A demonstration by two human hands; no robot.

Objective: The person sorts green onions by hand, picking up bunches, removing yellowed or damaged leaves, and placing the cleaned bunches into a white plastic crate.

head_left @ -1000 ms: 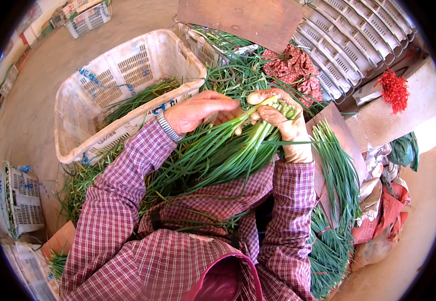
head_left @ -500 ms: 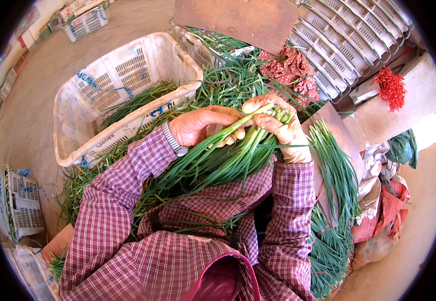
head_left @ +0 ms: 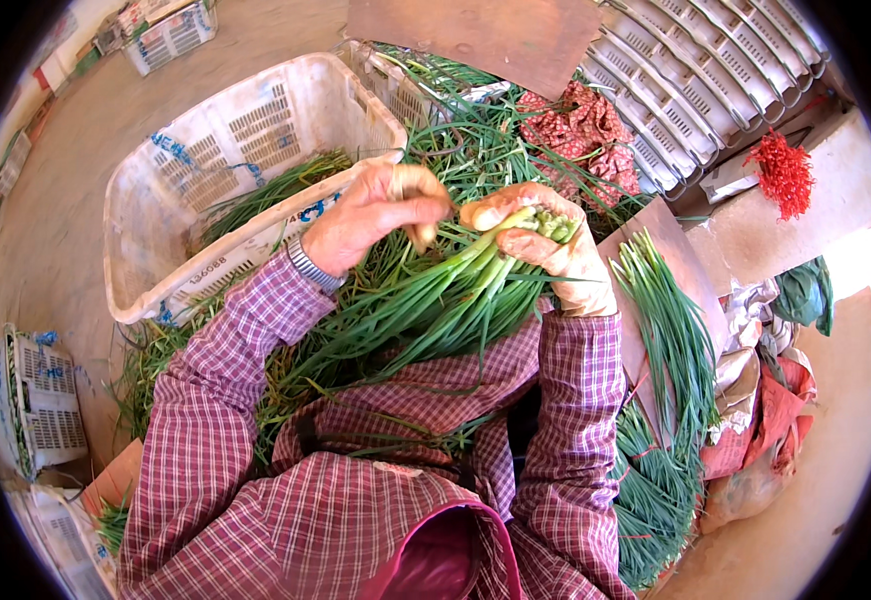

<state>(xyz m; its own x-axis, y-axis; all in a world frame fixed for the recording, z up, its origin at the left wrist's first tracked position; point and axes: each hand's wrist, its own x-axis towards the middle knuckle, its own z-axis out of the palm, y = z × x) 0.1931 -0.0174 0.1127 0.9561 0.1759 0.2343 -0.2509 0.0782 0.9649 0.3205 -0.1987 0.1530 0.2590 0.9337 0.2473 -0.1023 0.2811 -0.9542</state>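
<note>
My right hand (head_left: pixel 545 245) is closed around the pale cut ends of a bunch of garlic chives (head_left: pixel 445 300), whose green leaves fan down to the left over my lap. Just left of that bunch, my left hand (head_left: pixel 380 215) is raised with fingers curled together against the thumb. Whatever it pinches, if anything, is too small or blurred to name. Behind both hands spreads a loose heap of chives (head_left: pixel 475 160). To the right of my right forearm, trimmed chives (head_left: pixel 665 330) lie on a brown board, above tied bundles (head_left: pixel 645 515).
A white plastic crate (head_left: pixel 245 235) with some chives inside stands at the left. A brown board (head_left: pixel 475 35) and a red patterned cloth (head_left: pixel 580 140) lie at the back. Red ties (head_left: pixel 779 175) rest on a ledge at the right, near stacked white crates (head_left: pixel 695 90).
My left hand has come away from the chives, moving up and left, its fingers curling in. My right hand keeps its grip on the bunch and has shifted slightly left.
</note>
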